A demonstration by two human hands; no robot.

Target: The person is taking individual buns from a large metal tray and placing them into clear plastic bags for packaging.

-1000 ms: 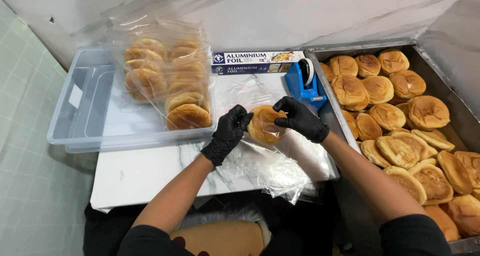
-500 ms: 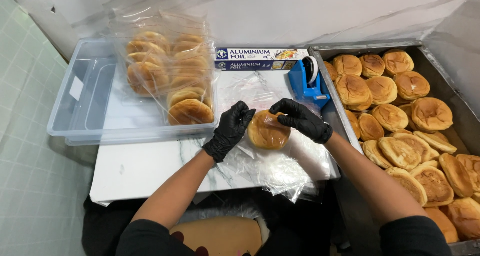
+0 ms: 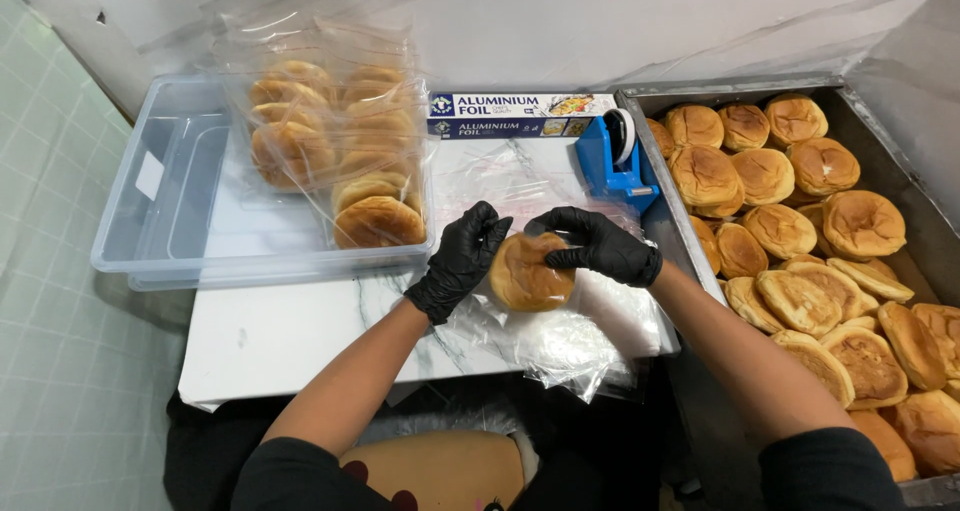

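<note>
One golden bun sits pinched between two black-gloved hands above a clear plastic bag on the white surface: left hand half curled against it, right hand gripping its top. Behind the bun lie a long blue-and-white foil box and a blue tape dispenser; bagged buns in a clear tub stand left, a tray of buns right.
</note>
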